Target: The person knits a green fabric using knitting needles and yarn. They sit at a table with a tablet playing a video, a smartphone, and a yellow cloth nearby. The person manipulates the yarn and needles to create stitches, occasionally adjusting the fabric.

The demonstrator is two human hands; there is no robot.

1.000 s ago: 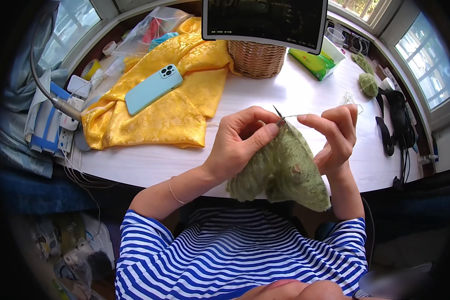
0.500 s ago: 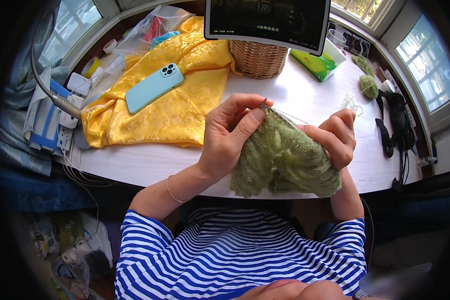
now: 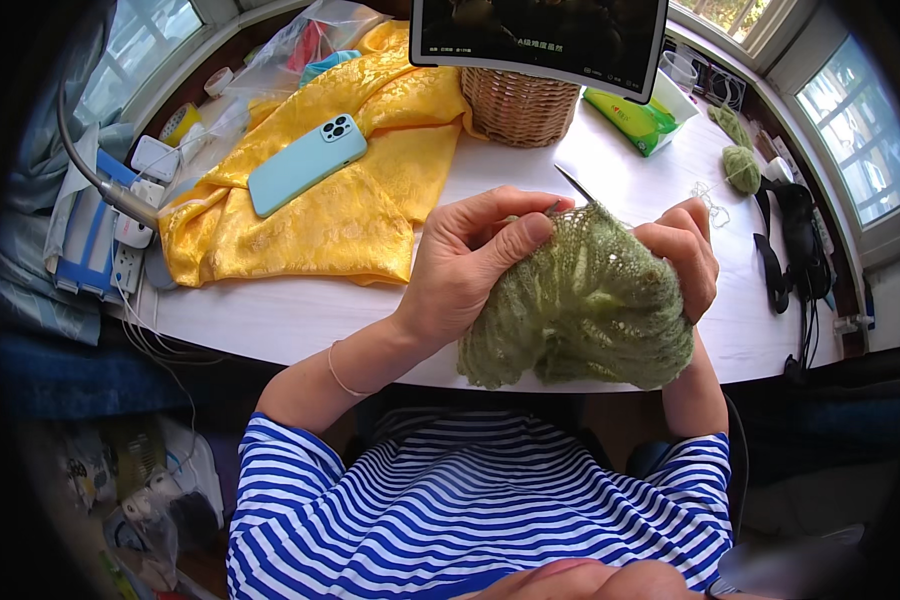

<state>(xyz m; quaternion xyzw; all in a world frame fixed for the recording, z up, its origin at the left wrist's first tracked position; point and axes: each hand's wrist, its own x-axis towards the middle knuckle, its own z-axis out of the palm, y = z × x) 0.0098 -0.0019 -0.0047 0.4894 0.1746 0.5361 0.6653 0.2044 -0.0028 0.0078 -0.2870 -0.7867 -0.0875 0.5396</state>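
A piece of fuzzy green knitting [image 3: 580, 310] hangs between my two hands above the table's near edge. My left hand [image 3: 480, 245] is closed on its upper left corner, thumb and forefinger pinching near a dark needle tip. From the top edge of the fabric a pointed metal knitting needle [image 3: 574, 183] sticks out toward the upper left. My right hand [image 3: 685, 255] is closed at the right edge of the knitting, its fingers curled; the fabric partly hides what lies inside them. Loose, open stitches show along the top.
A yellow patterned cloth [image 3: 370, 220] covers the table's left, with a light blue phone [image 3: 308, 165] on it. Behind stand a wicker basket [image 3: 518, 108], a tablet [image 3: 540, 40] and a green tissue pack [image 3: 640, 115]. Green yarn [image 3: 741, 170] and black straps [image 3: 800, 240] lie right.
The knitting needle's tip now stands free above the fabric, where before it was not seen there. My right hand has shifted slightly right, and the top edge looks more spread.
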